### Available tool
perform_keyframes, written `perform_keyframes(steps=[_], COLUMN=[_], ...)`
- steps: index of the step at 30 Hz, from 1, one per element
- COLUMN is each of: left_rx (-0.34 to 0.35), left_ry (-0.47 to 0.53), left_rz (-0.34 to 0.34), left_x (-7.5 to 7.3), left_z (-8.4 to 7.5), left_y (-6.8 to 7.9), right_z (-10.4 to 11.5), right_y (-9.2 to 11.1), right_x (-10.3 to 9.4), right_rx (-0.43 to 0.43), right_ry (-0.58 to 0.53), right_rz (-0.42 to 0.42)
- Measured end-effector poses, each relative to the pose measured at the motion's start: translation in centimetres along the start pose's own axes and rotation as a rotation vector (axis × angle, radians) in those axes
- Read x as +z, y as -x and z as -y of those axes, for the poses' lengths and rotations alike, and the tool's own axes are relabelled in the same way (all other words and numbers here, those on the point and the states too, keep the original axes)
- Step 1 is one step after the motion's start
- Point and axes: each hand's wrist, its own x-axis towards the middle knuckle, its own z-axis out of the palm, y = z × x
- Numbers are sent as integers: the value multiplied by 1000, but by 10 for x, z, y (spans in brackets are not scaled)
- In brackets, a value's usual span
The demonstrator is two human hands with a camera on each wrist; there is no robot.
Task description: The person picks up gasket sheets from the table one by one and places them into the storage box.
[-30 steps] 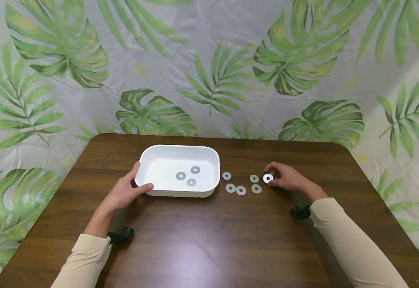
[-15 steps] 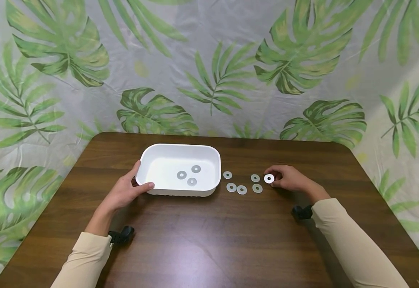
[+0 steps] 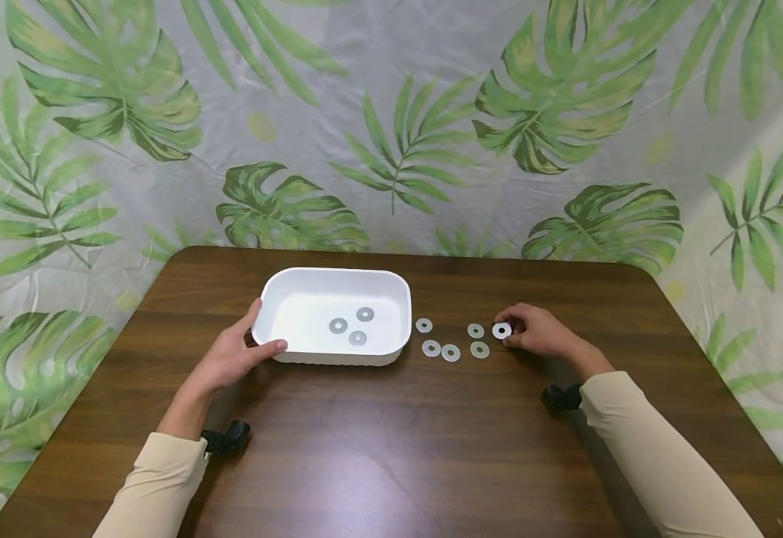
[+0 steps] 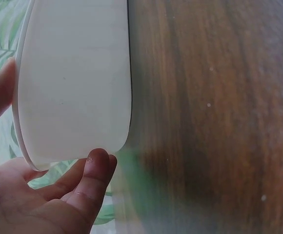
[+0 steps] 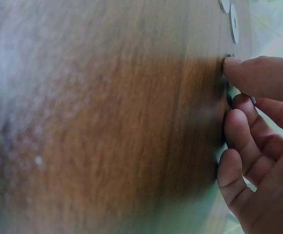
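Note:
A white plastic basin stands on the wooden table, with three flat metal washers lying on its floor. My left hand holds the basin's left end, the thumb over the near rim and the fingers around the side. In the left wrist view, fingertips touch the basin's outer wall. To the right, my right hand pinches one washer by its edge, low at the table. The right wrist view shows thumb and fingers close together at the tabletop, the washer mostly hidden.
Between the basin and my right hand lie several more loose washers, flat on the brown table. A leaf-patterned cloth hangs behind the table's far edge. Each wrist wears a black strap.
The washer at my right fingertips has tipped from a slight tilt to lying flatter. My left hand and the basin keep their places.

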Motion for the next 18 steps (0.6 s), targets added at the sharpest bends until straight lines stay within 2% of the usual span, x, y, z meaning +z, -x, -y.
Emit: perform_keyframes(steps=[11,18], left_rx=[5,-8], left_ry=[12,25], left_rz=[3,8], left_x=[1,1], left_z=[0,1], left_y=[-1,-1], right_z=[4,23], right_y=[-1,-7], right_x=[-4,-18], right_rx=[12,50], right_ry=[15,-90], right_rz=[-18,-17])
